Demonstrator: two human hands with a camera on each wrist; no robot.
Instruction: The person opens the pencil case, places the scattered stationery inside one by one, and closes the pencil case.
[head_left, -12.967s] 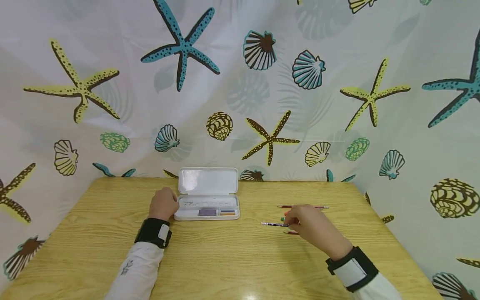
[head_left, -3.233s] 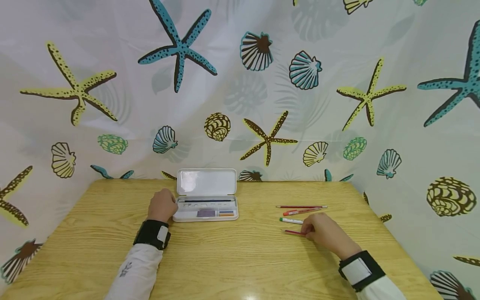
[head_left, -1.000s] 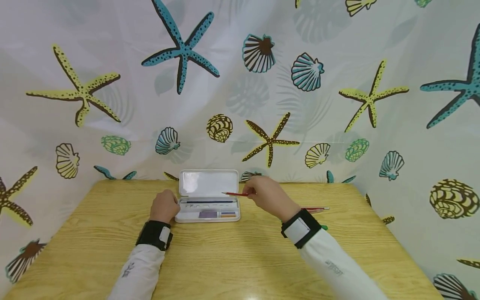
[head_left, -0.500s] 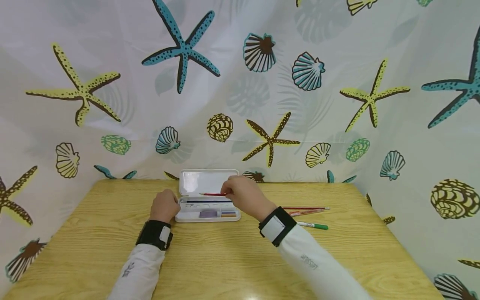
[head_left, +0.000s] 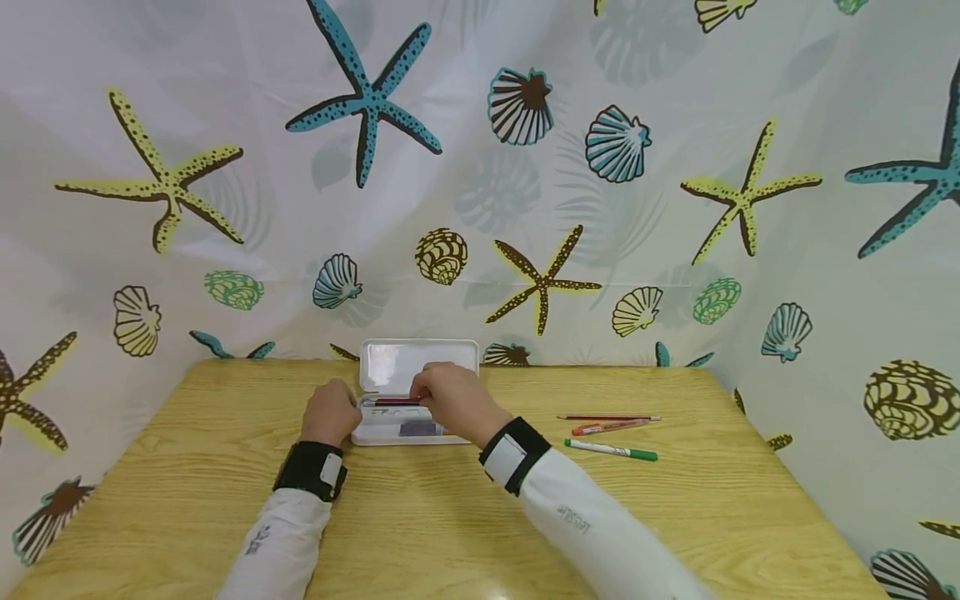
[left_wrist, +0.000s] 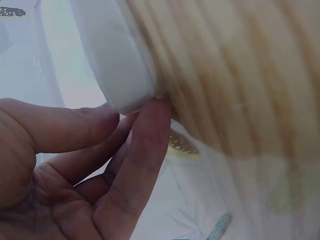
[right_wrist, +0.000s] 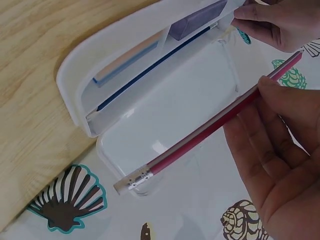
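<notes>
A white pencil case (head_left: pixel 420 363) lies with its lid raised at the back of the table. My left hand (head_left: pixel 330 413) pinches its left end; the left wrist view shows thumb and finger on the white corner (left_wrist: pixel 120 65). My right hand (head_left: pixel 459 402) holds a red pencil (right_wrist: pixel 210 128) between thumb and fingers, low over the case's rear part. The pencil's white eraser end points away from the palm. Inside the case, a dark blue pencil (right_wrist: pixel 155 68) lies lengthwise, with a purple block (right_wrist: pixel 198 21) and a blue-and-peach eraser (right_wrist: pixel 125 65) in front compartments.
To the right on the wooden table (head_left: pixel 420 533) lie another red pencil (head_left: pixel 609 417), an orange-red pen (head_left: pixel 609 427) and a white marker with green ends (head_left: pixel 611 449). A curtain (head_left: pixel 480 183) printed with shells and starfish hangs behind.
Earlier the dark blue pencil went from the table into the case. Since then my right hand has picked up the red pencil and carried it left, lowering it over the case. My left hand stays put.
</notes>
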